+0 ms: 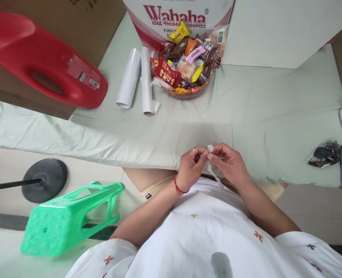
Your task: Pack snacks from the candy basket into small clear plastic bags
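Both hands meet over the front edge of the bed-like surface, close to my body. My left hand [192, 166], with a ring and a red cord at the wrist, pinches a thin whitish strip [213, 170] between thumb and fingers. My right hand [229, 162] grips the same strip from the other side, its fingertips touching those of my left hand. A small crumpled end of the strip sticks up above the fingertips, and a longer tail hangs down toward my white shirt.
Beyond the hands, a bowl [188, 93] of wrapped sweets stands before a Wahaha box [179, 17]. Two white rolls [130, 77] lie beside it. A red jug [72, 77] is at left, a green stool [49, 227] below, keys [324, 154] at right.
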Available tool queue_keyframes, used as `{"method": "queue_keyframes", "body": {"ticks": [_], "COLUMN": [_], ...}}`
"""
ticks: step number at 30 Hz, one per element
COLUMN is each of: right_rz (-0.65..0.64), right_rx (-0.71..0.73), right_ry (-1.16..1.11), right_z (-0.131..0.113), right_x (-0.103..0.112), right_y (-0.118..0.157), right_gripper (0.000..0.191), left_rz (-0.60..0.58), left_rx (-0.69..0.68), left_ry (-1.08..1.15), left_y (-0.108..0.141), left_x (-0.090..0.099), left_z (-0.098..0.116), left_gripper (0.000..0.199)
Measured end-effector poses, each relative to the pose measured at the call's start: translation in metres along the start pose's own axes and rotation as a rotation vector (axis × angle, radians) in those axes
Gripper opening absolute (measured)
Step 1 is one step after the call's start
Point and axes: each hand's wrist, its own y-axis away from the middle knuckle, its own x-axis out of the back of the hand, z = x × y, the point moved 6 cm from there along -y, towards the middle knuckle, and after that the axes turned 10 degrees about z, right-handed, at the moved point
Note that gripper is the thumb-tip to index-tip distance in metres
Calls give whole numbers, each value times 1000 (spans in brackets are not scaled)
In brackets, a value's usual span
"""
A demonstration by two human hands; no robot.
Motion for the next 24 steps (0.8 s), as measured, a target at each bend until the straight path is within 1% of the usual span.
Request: {"method": "queue_keyframes", "body": {"ticks": [2,5,8,12,14,17,20,22,24], "right_rz": [25,24,34,58,89,168,194,195,204], "right_rx": [8,-13,-61,-167,-178,-134,-107,-114,-127], "right_ry": [11,-8,-64,-167,-189,-193,-193,-207,-233], "right_z": [3,6,5,2,2,2,5,7,9], "right_x": [0,7,21,34,37,41,42,44,48], "right_y": [1,0,-3,-4,-4,-4,-6,-9,-14], "right_gripper": [33,34,34,37,38,36,34,34,34], "left_rz": [10,12,-3,-77,-111,-126,-128,-148,-188], "left_rx": [-35,-15,61,179,190,138,80,112,190], "left_ry": [-39,-12,94,187,168,78,-2,1,32], "left_y": [0,-2,-6,-9,-7,-5,-3,-1,0], "left_x": [-2,-5,-9,-20,-25,-29,-32,-35,-39], "left_z": [0,-4,-7,-8,-7,-8,-10,-14,-18], "left_gripper": [39,38,38,41,46,53,50,46,43]}}
